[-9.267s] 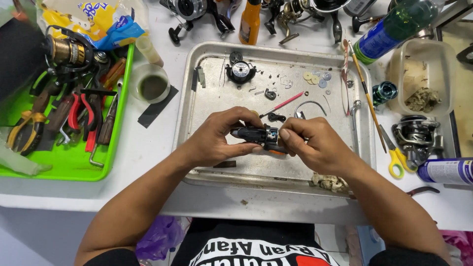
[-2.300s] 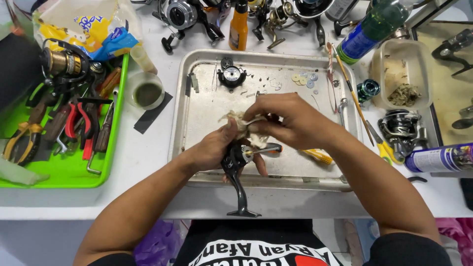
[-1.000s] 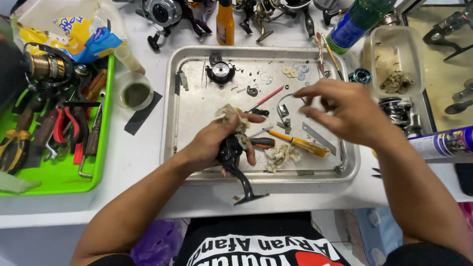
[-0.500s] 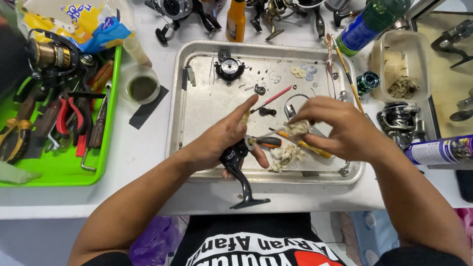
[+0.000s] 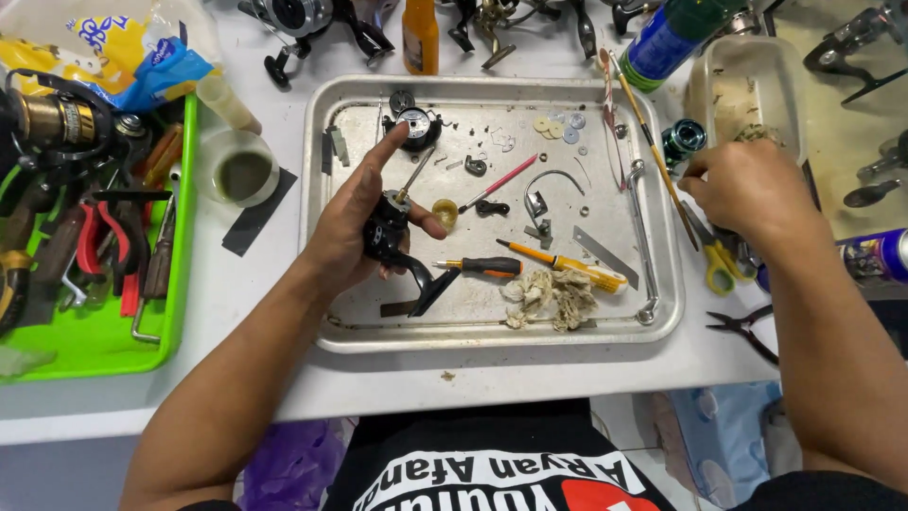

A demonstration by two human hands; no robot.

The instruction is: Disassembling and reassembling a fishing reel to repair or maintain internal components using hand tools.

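Note:
My left hand point(image 5: 355, 222) grips a black fishing reel body point(image 5: 392, 237) over the metal tray point(image 5: 653, 326), index finger stretched out; the reel's foot points down toward me and a thin shaft sticks up from it. My right hand point(image 5: 747, 194) is off the tray's right edge, fingers curled down by a small blue spool point(image 5: 683, 140) and yellow-handled scissors point(image 5: 719, 265); what it holds is hidden. In the tray lie a crumpled dirty rag point(image 5: 553, 295), a yellow-handled screwdriver point(image 5: 567, 267), a small black-and-orange screwdriver point(image 5: 482, 267), a pink-handled tool point(image 5: 499, 184) and several small reel parts.
A green tray point(image 5: 95, 350) of pliers and tools sits at left, beside a small cup of dark grease point(image 5: 243, 173). Other reels, an orange bottle point(image 5: 421, 33) and a green spray can point(image 5: 672, 38) line the back. A clear plastic tub point(image 5: 747, 90) and black pliers point(image 5: 747, 326) are at right.
My right hand let go of the rag and moved right, out of the tray to the spool and scissors. My left hand lifted the reel slightly up and left.

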